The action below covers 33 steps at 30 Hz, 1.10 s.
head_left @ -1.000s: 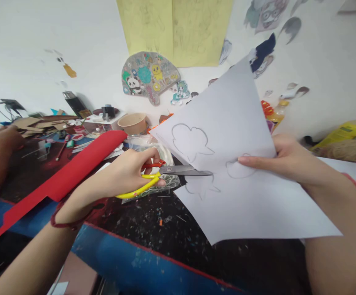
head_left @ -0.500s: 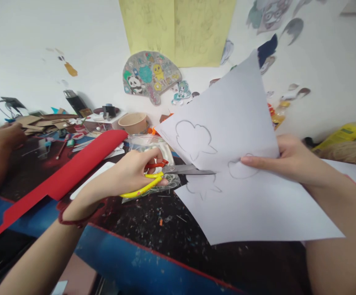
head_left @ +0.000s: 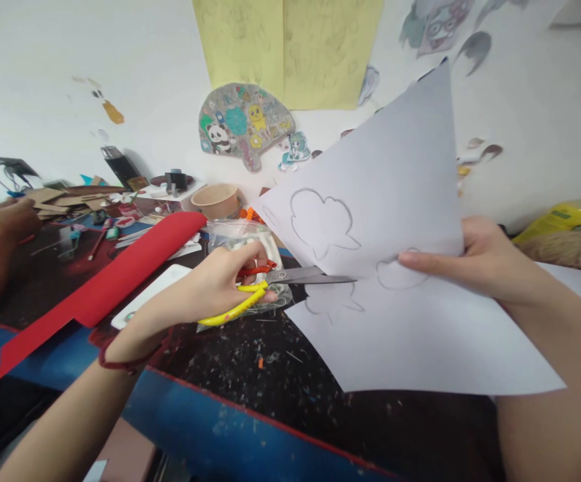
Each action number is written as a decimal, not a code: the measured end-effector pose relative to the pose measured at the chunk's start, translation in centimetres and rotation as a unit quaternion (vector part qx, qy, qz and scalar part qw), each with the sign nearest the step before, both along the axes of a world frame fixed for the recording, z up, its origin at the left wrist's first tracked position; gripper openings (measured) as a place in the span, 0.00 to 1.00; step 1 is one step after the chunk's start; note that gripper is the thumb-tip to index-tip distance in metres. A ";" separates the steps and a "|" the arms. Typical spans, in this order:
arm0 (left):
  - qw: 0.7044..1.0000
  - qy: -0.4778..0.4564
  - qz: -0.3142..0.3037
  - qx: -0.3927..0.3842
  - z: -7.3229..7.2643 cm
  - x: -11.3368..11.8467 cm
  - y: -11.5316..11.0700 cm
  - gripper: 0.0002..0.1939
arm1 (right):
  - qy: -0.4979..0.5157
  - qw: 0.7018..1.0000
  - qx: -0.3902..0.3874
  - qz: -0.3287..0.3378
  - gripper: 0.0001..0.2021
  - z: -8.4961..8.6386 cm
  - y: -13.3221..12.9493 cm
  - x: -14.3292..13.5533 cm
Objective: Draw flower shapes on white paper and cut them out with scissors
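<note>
Since the earlier frame, the white paper (head_left: 411, 268) has tilted so its top corner now reaches higher toward the upper right of the frame, and the scissors (head_left: 270, 284) have cut a little further into the sheet toward the right. At centre frame, the left hand (head_left: 210, 284) has its fingers threaded through the red and yellow handles and closed around them, the blades nearly together inside the slit between two pencilled outlines. At centre right, the right hand (head_left: 481, 258) pinches the sheet's edge, thumb on top beside a third pencilled shape, holding it lifted above the dark, speckled counter (head_left: 270, 375). Left of the scissors, a red sheet (head_left: 104, 284) lies slanting toward the lower left corner, with a white card (head_left: 144, 294) just beside it. A clear plastic bag (head_left: 235, 234) sits behind the left hand, and a tan bowl (head_left: 216, 199) stands further back near the wall. At the far left edge, another person's hand (head_left: 4, 221) rests on the counter near cardboard scraps (head_left: 64, 196). A yellow poster (head_left: 288, 50) hangs at upper centre, above a sticker-covered fan (head_left: 243, 124).
</note>
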<state>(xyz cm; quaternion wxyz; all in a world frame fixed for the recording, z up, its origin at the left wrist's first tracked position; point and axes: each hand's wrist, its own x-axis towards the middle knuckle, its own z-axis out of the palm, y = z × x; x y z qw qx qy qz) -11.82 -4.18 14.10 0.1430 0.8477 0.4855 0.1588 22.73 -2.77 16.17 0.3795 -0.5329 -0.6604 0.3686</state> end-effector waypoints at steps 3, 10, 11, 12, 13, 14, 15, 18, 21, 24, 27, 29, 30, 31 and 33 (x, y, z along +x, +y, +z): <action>1.000 0.005 -0.001 0.003 0.0 0.1 0.0 0.20 | -0.011 1.000 0.008 0.008 0.12 0.1 -0.1 0.0; 1.000 0.007 -0.003 0.002 0.1 0.0 -0.1 0.19 | -0.022 1.000 0.022 0.002 0.12 0.2 -0.1 0.0; 1.000 0.008 -0.003 0.004 0.1 0.0 -0.1 0.19 | -0.023 0.999 0.024 -0.001 0.12 0.2 -0.1 0.0; 1.000 0.008 -0.003 0.005 0.1 -0.1 -0.2 0.19 | -0.023 0.999 0.026 0.000 0.12 0.2 -0.1 0.1; 1.000 0.007 -0.005 0.007 0.1 -0.1 -0.2 0.19 | -0.024 0.999 0.027 0.005 0.12 0.1 0.0 0.1; 1.000 0.007 -0.008 0.010 0.1 -0.1 -0.2 0.19 | -0.026 0.999 0.026 0.016 0.12 0.1 0.1 0.3; 1.000 0.009 -0.011 0.014 0.1 0.0 -0.2 0.19 | -0.030 0.999 0.026 0.027 0.12 0.1 0.2 0.4; 0.999 0.031 -0.009 0.029 0.4 0.0 -0.2 0.20 | -0.034 0.998 0.022 0.046 0.12 -0.2 0.6 0.8; 0.997 0.059 -0.005 0.040 0.7 0.0 -0.3 0.20 | -0.030 0.998 0.015 0.048 0.11 -0.5 0.7 1.1; 0.997 0.069 -0.005 0.038 0.8 -0.1 -0.5 0.19 | -0.036 0.998 0.016 0.046 0.11 -0.7 0.7 1.1; 0.997 0.072 -0.006 0.039 0.8 -0.2 -0.6 0.19 | -0.036 0.998 0.012 0.049 0.11 -0.7 0.6 1.1; 0.996 0.075 -0.007 0.041 0.9 -0.1 -0.6 0.19 | -0.033 0.998 0.011 0.052 0.11 -0.6 0.6 1.1; 0.996 0.078 -0.006 0.040 0.9 -0.1 -0.6 0.19 | -0.034 0.998 0.012 0.053 0.11 -0.6 0.6 1.1; 0.996 0.080 -0.006 0.040 1.0 0.0 -0.6 0.18 | -0.035 0.998 0.014 0.055 0.12 -0.5 0.6 1.0; 0.996 0.084 -0.006 0.039 1.1 0.0 -0.7 0.18 | -0.036 0.998 0.009 0.054 0.12 -0.4 0.5 0.9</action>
